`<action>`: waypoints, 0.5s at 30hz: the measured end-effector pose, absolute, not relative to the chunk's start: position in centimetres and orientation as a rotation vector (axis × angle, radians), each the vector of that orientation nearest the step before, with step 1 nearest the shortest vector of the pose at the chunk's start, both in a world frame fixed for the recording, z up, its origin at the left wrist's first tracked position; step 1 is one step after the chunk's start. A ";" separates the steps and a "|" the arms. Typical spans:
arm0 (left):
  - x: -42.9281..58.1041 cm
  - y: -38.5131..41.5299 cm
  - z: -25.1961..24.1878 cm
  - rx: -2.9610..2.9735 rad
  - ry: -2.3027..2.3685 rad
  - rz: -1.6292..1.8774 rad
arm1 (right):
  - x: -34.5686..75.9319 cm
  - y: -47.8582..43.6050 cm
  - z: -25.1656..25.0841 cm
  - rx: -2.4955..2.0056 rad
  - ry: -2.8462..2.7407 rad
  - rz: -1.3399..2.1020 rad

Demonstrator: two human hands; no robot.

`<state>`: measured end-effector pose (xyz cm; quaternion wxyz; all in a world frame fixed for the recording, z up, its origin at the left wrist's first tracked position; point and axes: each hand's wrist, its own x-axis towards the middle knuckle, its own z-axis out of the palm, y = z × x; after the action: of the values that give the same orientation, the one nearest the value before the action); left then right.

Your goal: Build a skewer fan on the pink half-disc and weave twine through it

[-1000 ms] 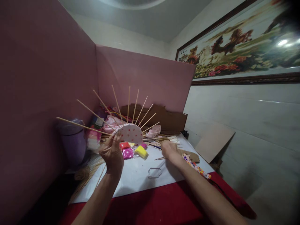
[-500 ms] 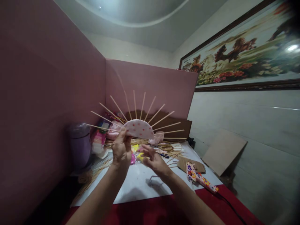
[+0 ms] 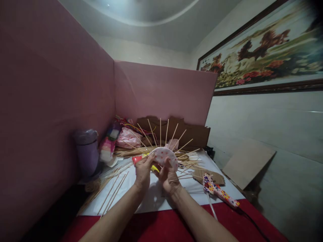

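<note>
Both hands hold up a half-round, pale pink fabric piece with red dots [image 3: 164, 157], from which several thin wooden sticks [image 3: 173, 131] fan out like rays. My left hand [image 3: 143, 169] is closed on its left end, the thumb lying on the front face. At the lower right edge, my right hand [image 3: 169, 176] grips it with the thumb in front; its other fingers are partly hidden behind the piece. Below and behind the hands, yellow and red packets [image 3: 137, 159] show in part on the white table sheet [image 3: 148, 205].
A flower-patterned glue gun [image 3: 219, 191] lies at right by a cardboard scrap [image 3: 212, 176]. Loose sticks [image 3: 113, 195] lie at left, near a purple lidded tumbler [image 3: 87, 153]. Pink dotted cloth [image 3: 130, 137] and a brown cardboard sheet [image 3: 194, 134] stand at the back.
The fan-shaped piece has come lower and to the right, and it now tilts down to the right. My right hand, free before, has taken hold of it.
</note>
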<state>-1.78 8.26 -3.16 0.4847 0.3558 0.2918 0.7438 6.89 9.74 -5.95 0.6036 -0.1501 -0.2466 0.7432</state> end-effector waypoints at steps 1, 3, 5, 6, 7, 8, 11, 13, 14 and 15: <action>-1.9 8.2 -3.3 0.880 0.721 1.815 | 6.9 9.8 -6.1 -0.337 -0.569 1.733; -1.9 7.9 -3.4 0.913 0.743 1.826 | 6.9 9.8 -6.0 -0.307 -0.587 1.756; -1.8 7.6 -3.4 0.942 0.758 1.832 | 7.0 9.8 -5.8 -0.275 -0.609 1.778; -1.8 7.5 -3.4 0.952 0.756 1.834 | 7.0 9.8 -5.6 -0.262 -0.614 1.787; -1.7 7.4 -3.3 0.959 0.748 1.840 | 7.1 9.7 -5.5 -0.252 -0.616 1.795; -1.7 7.3 -3.3 0.962 0.734 1.845 | 7.2 9.7 -5.4 -0.243 -0.619 1.804; -1.6 7.1 -3.1 0.958 0.697 1.840 | 7.4 9.5 -5.2 -0.222 -0.643 1.809; -1.5 7.0 -3.0 0.963 0.699 1.826 | 7.4 9.3 -5.1 -0.220 -0.657 1.803; -1.5 6.9 -3.0 0.969 0.703 1.822 | 7.4 9.3 -5.0 -0.219 -0.660 1.799; -1.5 6.8 -2.9 0.978 0.705 1.823 | 7.3 9.2 -5.0 -0.217 -0.662 1.797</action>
<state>-1.49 6.82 -2.93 0.4603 0.3972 0.2863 0.7405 7.35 9.18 -4.99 0.5705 -0.0923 -0.2820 0.7658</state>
